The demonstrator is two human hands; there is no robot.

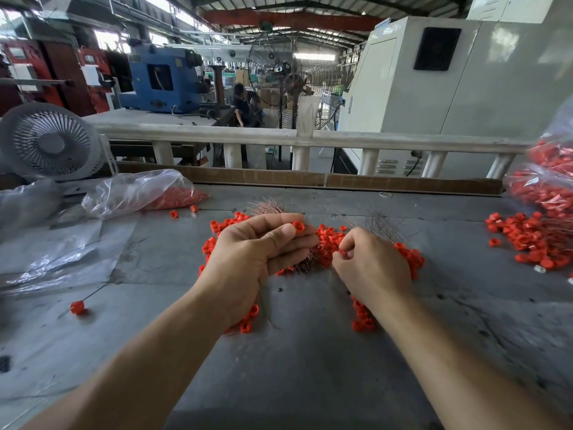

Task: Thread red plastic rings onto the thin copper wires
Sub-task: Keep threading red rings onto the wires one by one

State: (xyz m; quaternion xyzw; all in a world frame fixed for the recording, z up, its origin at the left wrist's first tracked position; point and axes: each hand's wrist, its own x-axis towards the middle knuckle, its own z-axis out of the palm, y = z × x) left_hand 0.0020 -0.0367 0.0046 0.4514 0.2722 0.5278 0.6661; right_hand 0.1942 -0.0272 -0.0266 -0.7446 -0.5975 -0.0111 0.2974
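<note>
Left hand (248, 252) grip pinching red ring (298, 226); right hand (372, 265) grip pinching another ring (342, 252) over copper wires (266, 209)

Even, soft daylight from roof openings; sharp centre, wide-angle bending at edges, faint shadows.

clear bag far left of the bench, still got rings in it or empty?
Not empty. The clear plastic bag lies on its side, with a mass of red rings showing through its right end; two more lie loose just outside it.
</note>
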